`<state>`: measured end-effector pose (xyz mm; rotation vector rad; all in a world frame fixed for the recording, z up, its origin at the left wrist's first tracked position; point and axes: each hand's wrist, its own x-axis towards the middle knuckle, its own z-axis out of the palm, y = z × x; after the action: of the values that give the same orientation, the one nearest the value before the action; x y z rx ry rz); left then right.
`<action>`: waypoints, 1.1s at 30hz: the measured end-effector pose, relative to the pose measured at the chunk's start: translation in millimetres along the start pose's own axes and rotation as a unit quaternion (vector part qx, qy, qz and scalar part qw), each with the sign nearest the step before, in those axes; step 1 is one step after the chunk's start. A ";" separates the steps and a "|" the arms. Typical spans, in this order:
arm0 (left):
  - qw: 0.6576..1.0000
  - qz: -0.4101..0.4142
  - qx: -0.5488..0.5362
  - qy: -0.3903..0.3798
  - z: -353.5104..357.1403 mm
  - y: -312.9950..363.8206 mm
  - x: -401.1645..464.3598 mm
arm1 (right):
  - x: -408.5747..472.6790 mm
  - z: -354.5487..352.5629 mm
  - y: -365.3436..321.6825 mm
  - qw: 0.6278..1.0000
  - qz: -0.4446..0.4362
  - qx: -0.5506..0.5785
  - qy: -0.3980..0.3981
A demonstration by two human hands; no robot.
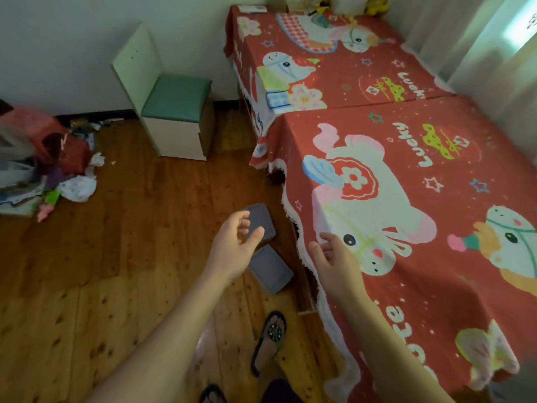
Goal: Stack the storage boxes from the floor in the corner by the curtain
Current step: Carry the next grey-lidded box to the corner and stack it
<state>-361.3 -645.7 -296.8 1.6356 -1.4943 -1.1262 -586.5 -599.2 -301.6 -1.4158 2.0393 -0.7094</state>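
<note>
Two flat grey storage boxes lie on the wooden floor beside the cloth-covered table. The farther box (263, 219) is partly hidden behind my left hand (236, 245), which hovers above it with relaxed, spread fingers and holds nothing. The nearer box (270, 273) lies between my two forearms. My right hand (334, 257) is stretched out over the table's edge, fingers loosely spread, also empty. The pale curtain (479, 48) hangs at the far right, behind the tables.
Two tables under a red cartoon cloth (406, 170) fill the right side. A green-seated chair (174, 112) stands against the far wall. A heap of bags and clutter (43, 167) lies at the left. My sandalled foot (268, 341) is on the floor below.
</note>
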 end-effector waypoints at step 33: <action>0.963 -0.150 0.119 -0.191 197.1 -342.7 264.2 | 171.5 296.3 237.0 0.940 0.319 -0.008 -0.116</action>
<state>-394.9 -839.6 -729.7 1.9378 -1.7133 -1.5473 -584.9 -721.7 -699.6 -0.7139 2.1290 -0.2330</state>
